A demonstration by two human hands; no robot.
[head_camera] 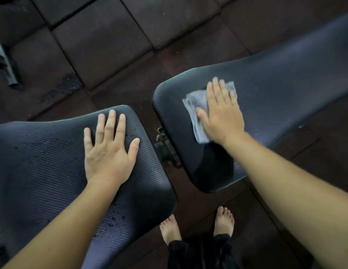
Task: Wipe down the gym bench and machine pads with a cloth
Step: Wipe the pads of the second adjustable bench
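Note:
Two black ribbed bench pads lie side by side with a metal hinge (165,146) between them. My left hand (109,148) rests flat, fingers spread, on the left pad (43,162), which carries water droplets. My right hand (221,113) presses a crumpled grey cloth (196,105) flat against the near end of the long right pad (276,84). Most of the cloth shows to the left of my palm; a corner sticks out past my fingertips.
Dark rubber floor tiles (103,41) surround the bench. A black metal tube (6,68) lies on the floor at the far left. My bare feet (223,222) and dark trouser cuffs stand just below the gap between the pads.

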